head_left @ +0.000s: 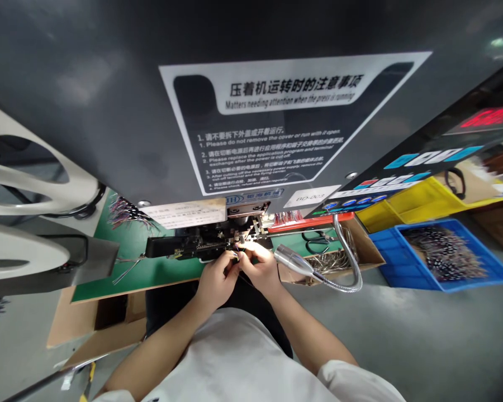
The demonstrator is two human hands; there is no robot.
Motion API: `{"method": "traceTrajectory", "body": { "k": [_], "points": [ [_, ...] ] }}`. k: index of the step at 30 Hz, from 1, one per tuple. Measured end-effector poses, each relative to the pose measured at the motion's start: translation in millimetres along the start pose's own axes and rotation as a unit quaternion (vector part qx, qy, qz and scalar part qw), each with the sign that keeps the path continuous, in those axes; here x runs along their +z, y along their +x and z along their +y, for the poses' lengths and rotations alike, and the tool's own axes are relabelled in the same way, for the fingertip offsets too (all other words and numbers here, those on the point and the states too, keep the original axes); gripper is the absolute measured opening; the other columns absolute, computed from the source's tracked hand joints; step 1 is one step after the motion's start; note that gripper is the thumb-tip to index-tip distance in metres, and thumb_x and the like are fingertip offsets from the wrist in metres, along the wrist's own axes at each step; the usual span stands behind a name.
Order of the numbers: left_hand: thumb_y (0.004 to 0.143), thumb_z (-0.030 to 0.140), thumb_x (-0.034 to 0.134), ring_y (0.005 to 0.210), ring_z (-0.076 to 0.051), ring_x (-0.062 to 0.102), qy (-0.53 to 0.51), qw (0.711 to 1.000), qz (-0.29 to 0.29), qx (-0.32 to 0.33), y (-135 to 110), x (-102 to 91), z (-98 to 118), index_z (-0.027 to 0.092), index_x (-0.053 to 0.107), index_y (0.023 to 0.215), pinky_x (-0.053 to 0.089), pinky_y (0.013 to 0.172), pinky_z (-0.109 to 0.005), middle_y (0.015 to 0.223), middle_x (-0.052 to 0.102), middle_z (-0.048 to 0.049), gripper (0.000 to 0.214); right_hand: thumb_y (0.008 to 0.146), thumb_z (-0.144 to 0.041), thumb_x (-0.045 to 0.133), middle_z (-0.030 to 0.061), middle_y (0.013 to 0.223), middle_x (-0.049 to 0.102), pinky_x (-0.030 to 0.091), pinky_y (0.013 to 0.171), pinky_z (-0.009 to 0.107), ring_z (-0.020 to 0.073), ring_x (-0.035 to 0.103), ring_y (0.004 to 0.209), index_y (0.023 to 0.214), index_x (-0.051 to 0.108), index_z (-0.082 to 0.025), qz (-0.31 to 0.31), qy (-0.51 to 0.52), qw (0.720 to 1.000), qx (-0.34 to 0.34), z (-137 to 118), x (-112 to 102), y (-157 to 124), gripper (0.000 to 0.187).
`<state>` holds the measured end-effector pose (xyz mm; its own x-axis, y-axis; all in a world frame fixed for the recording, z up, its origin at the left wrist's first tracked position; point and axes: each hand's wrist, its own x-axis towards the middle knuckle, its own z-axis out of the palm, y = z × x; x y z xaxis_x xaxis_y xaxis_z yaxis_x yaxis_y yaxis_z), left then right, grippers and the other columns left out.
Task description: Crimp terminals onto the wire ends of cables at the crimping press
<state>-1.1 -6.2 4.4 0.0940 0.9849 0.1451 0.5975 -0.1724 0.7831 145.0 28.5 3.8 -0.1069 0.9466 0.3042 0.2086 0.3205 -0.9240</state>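
My left hand point(219, 276) and my right hand point(257, 267) meet just in front of the tooling point(245, 226) of a dark crimping press point(109, 100). Both are closed, thumbs and fingers pinching at a thin wire point(236, 254) between them. The wire is small in view, and the fingers hide most of it. My right index finger reaches closest to the lit crimping area. A silver gooseneck lamp point(293, 260) points at the spot from beside my right hand.
A green tabletop point(151, 273) carries the press, a bundle of wires point(128, 212) and scissors point(317, 241). To the right are a cardboard box point(371, 254), a blue bin point(385, 262) of cable bundles and a yellow bin point(419, 204). White reels point(20, 251) stand left.
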Motion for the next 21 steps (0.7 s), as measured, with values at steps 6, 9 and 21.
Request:
{"method": "traceTrajectory", "body": {
  "k": [6, 9, 21],
  "points": [
    [0.095, 0.031, 0.054, 0.056, -0.012, 0.053, 0.006, 1.0, -0.014, -0.006, -0.3, 0.5, -0.5, 0.021, 0.061, 0.096, 0.037, 0.057, -0.021, 0.063, 0.053, 0.0044, 0.012, 0.086, -0.019, 0.062, 0.0048, 0.087, 0.075, 0.054, 0.062, 0.031, 0.0186, 0.067, 0.068, 0.098, 0.077, -0.023, -0.011, -0.001, 1.0, -0.028, 3.1, -2.7, 0.1, 0.02],
    [0.096, 0.033, 0.054, 0.057, -0.012, 0.054, 0.011, 1.0, -0.008, 0.001, -1.0, -0.3, 0.4, 0.021, 0.062, 0.099, 0.038, 0.058, -0.021, 0.063, 0.054, 0.0039, 0.015, 0.084, -0.021, 0.063, 0.0008, 0.067, 0.067, 0.048, 0.051, 0.028, 0.014, 0.055, 0.051, 0.095, 0.076, -0.021, -0.004, 0.002, 1.0, -0.001, 1.1, -2.5, -0.5, 0.017],
    [0.095, 0.028, 0.055, 0.058, -0.012, 0.054, 0.038, 0.999, 0.029, 0.015, 1.2, -0.8, 2.9, 0.02, 0.062, 0.094, 0.039, 0.06, -0.021, 0.063, 0.054, 0.0035, 0.011, 0.087, -0.026, 0.06, -0.0024, 0.06, 0.055, 0.044, 0.051, 0.026, 0.0123, 0.048, 0.05, 0.093, 0.072, -0.019, 0.023, -0.025, 0.999, -0.014, -0.4, 1.8, 2.4, 0.014]
  ]
}}
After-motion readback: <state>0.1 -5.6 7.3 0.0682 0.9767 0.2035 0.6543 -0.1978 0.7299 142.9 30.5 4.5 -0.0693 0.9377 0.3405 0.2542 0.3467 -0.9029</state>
